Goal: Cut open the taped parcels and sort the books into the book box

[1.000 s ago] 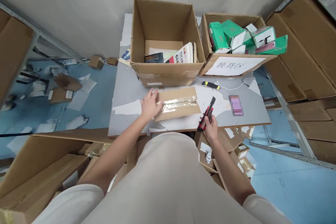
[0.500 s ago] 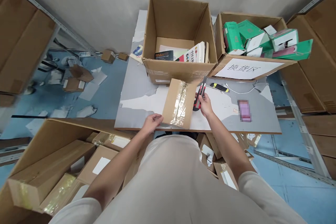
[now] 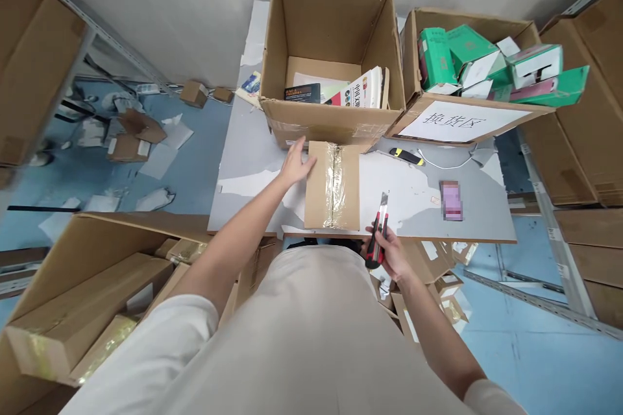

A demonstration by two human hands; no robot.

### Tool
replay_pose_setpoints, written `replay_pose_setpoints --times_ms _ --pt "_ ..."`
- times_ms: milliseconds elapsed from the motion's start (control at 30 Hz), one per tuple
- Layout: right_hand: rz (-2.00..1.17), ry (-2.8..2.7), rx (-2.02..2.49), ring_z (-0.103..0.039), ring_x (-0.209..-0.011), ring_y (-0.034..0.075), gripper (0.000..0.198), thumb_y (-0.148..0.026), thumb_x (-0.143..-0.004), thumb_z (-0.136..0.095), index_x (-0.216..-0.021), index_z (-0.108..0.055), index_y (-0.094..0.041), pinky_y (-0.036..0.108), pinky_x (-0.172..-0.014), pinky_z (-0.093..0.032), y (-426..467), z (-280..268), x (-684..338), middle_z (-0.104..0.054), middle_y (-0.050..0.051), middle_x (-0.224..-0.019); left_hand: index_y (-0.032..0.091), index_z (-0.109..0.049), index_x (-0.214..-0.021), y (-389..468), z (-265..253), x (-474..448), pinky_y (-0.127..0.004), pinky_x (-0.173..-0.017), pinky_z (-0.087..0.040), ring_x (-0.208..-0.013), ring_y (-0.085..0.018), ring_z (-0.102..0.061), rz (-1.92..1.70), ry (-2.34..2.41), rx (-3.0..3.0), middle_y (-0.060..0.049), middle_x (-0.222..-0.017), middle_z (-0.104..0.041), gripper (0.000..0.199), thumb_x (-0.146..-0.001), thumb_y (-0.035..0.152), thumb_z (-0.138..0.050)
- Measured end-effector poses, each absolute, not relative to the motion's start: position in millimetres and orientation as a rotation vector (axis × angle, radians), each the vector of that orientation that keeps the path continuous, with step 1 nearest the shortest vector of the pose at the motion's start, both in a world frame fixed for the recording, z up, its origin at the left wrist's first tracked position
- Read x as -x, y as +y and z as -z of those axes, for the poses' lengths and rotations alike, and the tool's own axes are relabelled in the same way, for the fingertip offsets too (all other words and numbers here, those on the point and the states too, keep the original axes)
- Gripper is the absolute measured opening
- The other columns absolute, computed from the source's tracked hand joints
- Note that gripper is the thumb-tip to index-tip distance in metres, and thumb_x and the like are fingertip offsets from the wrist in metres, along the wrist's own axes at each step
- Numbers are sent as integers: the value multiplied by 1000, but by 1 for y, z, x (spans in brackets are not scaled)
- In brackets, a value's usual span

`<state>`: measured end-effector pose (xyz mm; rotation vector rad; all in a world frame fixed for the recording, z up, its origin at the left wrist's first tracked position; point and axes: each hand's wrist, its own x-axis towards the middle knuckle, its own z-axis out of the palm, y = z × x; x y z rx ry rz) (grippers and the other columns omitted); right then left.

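A small cardboard box (image 3: 318, 198) lies flat on the table (image 3: 243, 198), with shiny clear tape along its middle. My left hand (image 3: 296, 165) is at the box's far left side, fingers stretched out and apart, the thumb at its edge. In my right hand (image 3: 392, 253) is a red and black box cutter (image 3: 377, 237), its blade out and pointing away from me. That hand is at the table's front edge, right of the box and apart from it.
Behind stand a large open carton (image 3: 331, 120) with books and another carton (image 3: 409, 120) holding green boxes. A yellow and black cutter (image 3: 407, 156), a white cable (image 3: 450, 170) and a purple item (image 3: 451, 201) lie to the right. A big carton of parcels (image 3: 92, 224) stands at lower left.
My left hand has moved from the box's near left corner to its far left side. My right hand has drawn the box cutter back towards me. The box now sits straighter.
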<state>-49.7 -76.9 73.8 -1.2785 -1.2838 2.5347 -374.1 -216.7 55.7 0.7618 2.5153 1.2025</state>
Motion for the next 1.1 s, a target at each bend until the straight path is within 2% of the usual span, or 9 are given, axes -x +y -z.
replay_pose_setpoints --times_ms 100,200,367,467,600,733,833,967,1100 --pt "-2681 -1097 1302 -70 -89 24 42 -43 -74 -73 -108 -54 -28 42 -72 -58 -98 -74 42 -70 5 -104 12 -48 -134 -195 -49 399 -40 -103 -43 -124 -26 -51 -1181 2413 -815 -14 -137 -53 58 -79 27 -56" --pt "-2627 -1110 1238 -70 -96 27 43 -46 -74 -73 -106 -53 -27 45 -77 -57 -100 -75 51 -72 6 -97 10 -53 -128 -199 -45 400 -35 -98 -46 -110 -21 -60 -1238 2406 -697 -13 -123 -63 50 -80 26 -54" --pt "-2358 -1303 1178 -67 -105 25 51 -48 -70 -75 -111 -51 -28 42 -83 -56 -64 -67 77 -69 4 -110 15 -59 -115 -253 -54 363 -33 -92 -49 -102 -20 -63 -1281 2579 -448 -10 -112 -67 39 -82 34 -54" --pt "-2245 -1387 1069 -64 -110 22 50 -48 -69 -75 -108 -50 -28 39 -86 -55 -34 -58 107 -67 4 -115 16 -58 -108 -290 -57 320 -31 -80 -52 -96 -20 -64 -1275 2627 -314 -10 -106 -67 38 -81 42 -54" --pt "-2196 -1500 919 -65 -104 20 49 -48 -65 -76 -101 -51 -25 36 -82 -56 -3 -50 153 -66 4 -113 17 -55 -104 -316 -57 270 -31 -74 -52 -84 -19 -64 -1185 2609 -232 -8 -94 -66 40 -78 47 -57" --pt "-2056 -1750 938 -68 -76 15 48 -47 -68 -73 -104 -54 -21 30 -67 -56 16 -53 156 -65 4 -102 14 -47 -123 -308 -67 263 -40 -96 -44 -114 -26 -55 -1047 2827 -483 -15 -119 -58 55 -76 42 -58" --pt "-1960 -1996 1018 -61 -52 10 63 -45 -73 -69 -128 -49 -21 25 -49 -52 22 -57 126 -64 0 -87 15 -41 -135 -289 -78 277 -48 -111 -26 -137 -35 -32 -746 2805 -952 -19 -145 -39 80 -68 52 -66" --pt "-2042 -2111 1035 -57 -46 8 81 -39 -76 -66 -148 -30 -31 23 -40 -48 15 -58 93 -63 -2 -85 17 -30 -146 -262 -86 290 -62 -111 -4 -143 -46 -8 -323 2648 -1208 -19 -156 -18 114 -54 72 -69" --pt "-2095 -2084 1031 -56 -46 8 75 -35 -76 -66 -146 -36 -32 22 -39 -48 5 -56 89 -64 -1 -84 16 -21 -150 -252 -86 288 -64 -110 -4 -143 -46 -4 -173 2619 -1136 -20 -157 -13 120 -56 75 -66"
